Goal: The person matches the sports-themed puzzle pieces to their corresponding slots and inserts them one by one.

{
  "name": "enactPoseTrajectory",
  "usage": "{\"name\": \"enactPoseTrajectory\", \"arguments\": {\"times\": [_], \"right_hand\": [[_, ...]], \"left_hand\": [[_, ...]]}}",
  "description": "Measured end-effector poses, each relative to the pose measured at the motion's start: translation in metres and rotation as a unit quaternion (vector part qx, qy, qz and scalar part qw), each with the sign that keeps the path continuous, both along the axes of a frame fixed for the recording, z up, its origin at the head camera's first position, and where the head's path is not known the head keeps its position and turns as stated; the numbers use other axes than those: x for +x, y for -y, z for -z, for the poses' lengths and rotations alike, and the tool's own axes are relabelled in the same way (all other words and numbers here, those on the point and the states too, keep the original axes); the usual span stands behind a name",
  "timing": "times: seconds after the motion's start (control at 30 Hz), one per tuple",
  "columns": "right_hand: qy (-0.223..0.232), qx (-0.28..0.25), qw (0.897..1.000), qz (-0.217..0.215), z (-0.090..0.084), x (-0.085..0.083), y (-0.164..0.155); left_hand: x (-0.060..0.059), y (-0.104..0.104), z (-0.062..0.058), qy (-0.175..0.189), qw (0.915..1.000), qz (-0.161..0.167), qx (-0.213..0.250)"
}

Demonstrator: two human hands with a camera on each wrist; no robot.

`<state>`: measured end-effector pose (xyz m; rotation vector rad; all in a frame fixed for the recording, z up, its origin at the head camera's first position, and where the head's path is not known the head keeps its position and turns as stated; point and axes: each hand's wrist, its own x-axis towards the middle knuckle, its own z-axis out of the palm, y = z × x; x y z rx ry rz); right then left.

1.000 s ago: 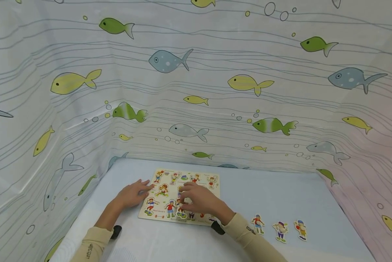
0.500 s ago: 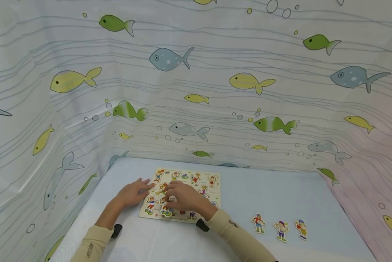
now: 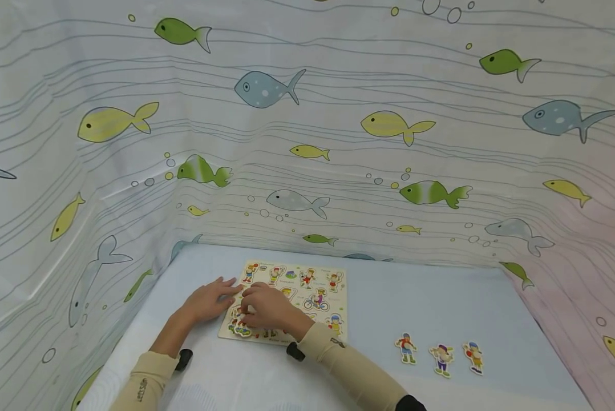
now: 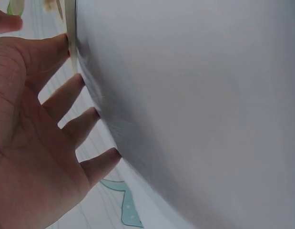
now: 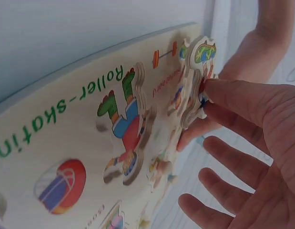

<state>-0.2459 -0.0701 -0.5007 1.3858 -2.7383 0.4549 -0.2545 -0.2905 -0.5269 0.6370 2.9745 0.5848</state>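
Observation:
A pale wooden puzzle board (image 3: 335, 311) with sports figures lies on the table. My right hand (image 3: 268, 306) is over its lower left part and pinches a skateboarder puzzle piece (image 5: 204, 52) between thumb and index finger. The piece is tilted close over the board, beside the printed skateboard label; the other fingers stay spread. My left hand (image 3: 208, 301) rests at the board's left edge, fingers extended. In the left wrist view its fingertips (image 4: 111, 155) touch the tabletop and board edge. A roller-skating figure piece (image 5: 128, 124) sits in the board near the held one.
Three loose figure pieces lie on the table at the right: one in red and blue (image 3: 405, 349), one with a purple cap (image 3: 442, 360), one in yellow shorts (image 3: 473, 358). A fish-patterned curtain (image 3: 348, 171) surrounds the table (image 3: 389, 302).
My right hand has moved left across the board, carrying the skateboarder piece to the lower left corner. My left hand stays at the board's edge. The head view tilts slightly down.

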Motion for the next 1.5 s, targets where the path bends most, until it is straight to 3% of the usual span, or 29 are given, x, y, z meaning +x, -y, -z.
{"name": "enactPoseTrajectory", "arguments": {"times": [0.33, 0.7, 1.3, 1.5], "right_hand": [[0.035, 0.033, 0.997, 0.058, 0.012, 0.0, 0.017], [0.022, 0.034, 0.995, 0.094, 0.018, -0.002, 0.027], [0.003, 0.025, 0.995, 0.098, 0.022, -0.001, 0.025], [-0.027, 0.027, 0.995, 0.093, 0.025, 0.001, 0.026]], "left_hand": [[0.0, 0.0, 0.001, -0.012, 0.9999, 0.003, 0.0], [0.0, 0.002, 0.001, -0.009, 0.9999, -0.003, 0.006], [-0.001, 0.002, 0.003, -0.015, 0.9999, 0.006, -0.001], [-0.001, 0.0, 0.004, -0.013, 0.9999, 0.007, -0.002]]}}
